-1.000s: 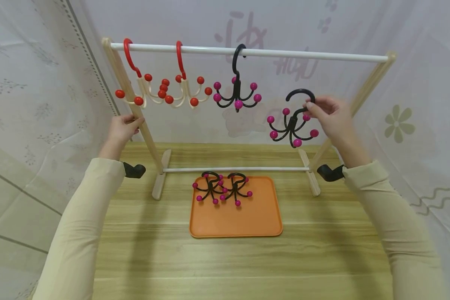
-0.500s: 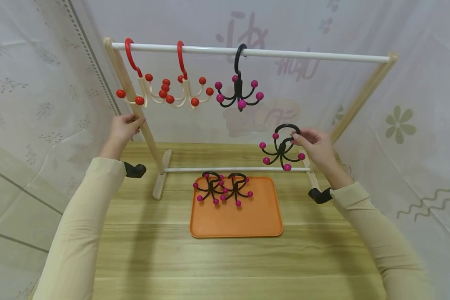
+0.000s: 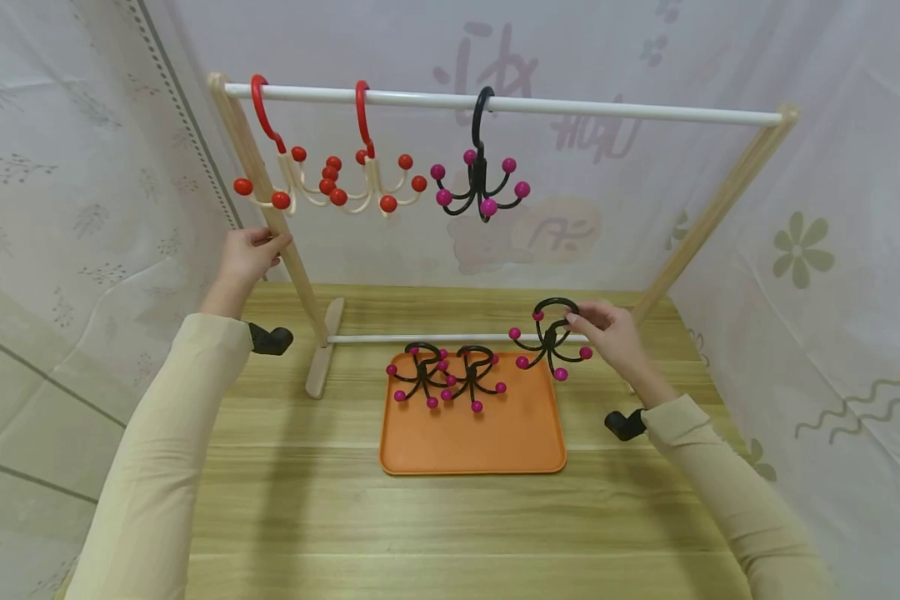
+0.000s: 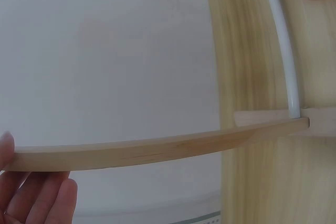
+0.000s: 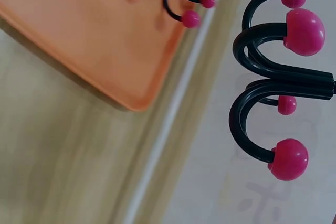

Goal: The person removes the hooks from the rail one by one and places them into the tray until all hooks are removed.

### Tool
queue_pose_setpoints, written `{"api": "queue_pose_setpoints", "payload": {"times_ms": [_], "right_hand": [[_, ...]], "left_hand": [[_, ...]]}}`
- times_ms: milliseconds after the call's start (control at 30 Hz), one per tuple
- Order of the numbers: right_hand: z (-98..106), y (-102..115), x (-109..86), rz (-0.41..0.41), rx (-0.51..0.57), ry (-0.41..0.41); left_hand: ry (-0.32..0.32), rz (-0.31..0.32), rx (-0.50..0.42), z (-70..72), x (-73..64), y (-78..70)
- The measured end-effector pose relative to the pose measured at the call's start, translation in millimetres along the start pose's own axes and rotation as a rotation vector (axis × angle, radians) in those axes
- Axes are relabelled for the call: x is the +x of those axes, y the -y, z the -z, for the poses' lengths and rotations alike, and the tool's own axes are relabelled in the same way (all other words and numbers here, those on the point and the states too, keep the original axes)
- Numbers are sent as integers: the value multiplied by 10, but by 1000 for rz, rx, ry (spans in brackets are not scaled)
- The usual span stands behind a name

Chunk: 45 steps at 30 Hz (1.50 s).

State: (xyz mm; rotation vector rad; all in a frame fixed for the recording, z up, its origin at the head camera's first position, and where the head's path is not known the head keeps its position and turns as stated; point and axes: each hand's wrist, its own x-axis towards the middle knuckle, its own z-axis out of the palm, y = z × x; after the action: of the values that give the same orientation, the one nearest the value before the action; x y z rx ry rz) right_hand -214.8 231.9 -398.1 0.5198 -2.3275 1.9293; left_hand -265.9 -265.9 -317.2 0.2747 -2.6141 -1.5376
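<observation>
Hold the black hanger [image 3: 550,340] by its hook, near the far right corner of the orange tray [image 3: 472,446] and seemingly raised clear of it, exact height hard to tell. Pinched between thumb and fingertips of the right hand [image 3: 606,332] at one side of the curve: a narrow hold, so likely to allow swing and twist; best moved slowly, without jerks. Watch the pink balls [image 5: 290,159], spread round the stem and apt to catch first. Pass well wide of the two black hangers [image 3: 422,372] lying side by side at the far side of the tray, likely to tangle if brushed. Mind also the raised rim and the white lower bar [image 3: 375,338] close behind. Higher up, give room to the third black hanger [image 3: 480,177] on the white rail [image 3: 622,109], and to the two red-hooked hangers [image 3: 372,179] further left, close enough together to knock. Meanwhile, steady the stand with the left hand [image 3: 245,254], gripping the left post [image 3: 300,283] with thumb and fingers on opposite faces; press just enough to stop wobble, without pulling sideways. Lastly, let the black wrist mount [image 3: 626,425] pass clear of the bench [image 3: 450,517].
</observation>
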Motion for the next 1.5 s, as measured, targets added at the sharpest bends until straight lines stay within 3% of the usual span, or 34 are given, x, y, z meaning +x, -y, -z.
{"api": "queue_pose_setpoints", "payload": {"times_ms": [233, 533, 767, 1300, 1500], "right_hand": [[-102, -79, -137, -5, -20, 60], [-235, -102, -290, -69, -205, 49], [-332, -211, -337, -82, -137, 95], [-433, -406, -381, -150, -173, 92], [-380, -690, -364, -131, -103, 91]], "left_hand": [[1, -2, 12, 4, -6, -4], [-13, -12, 32, 4, -16, -7], [-13, -6, 19, 5, -15, -11], [0, -15, 26, 5, -10, 2], [3, -12, 14, 6, 1, 14]]}}
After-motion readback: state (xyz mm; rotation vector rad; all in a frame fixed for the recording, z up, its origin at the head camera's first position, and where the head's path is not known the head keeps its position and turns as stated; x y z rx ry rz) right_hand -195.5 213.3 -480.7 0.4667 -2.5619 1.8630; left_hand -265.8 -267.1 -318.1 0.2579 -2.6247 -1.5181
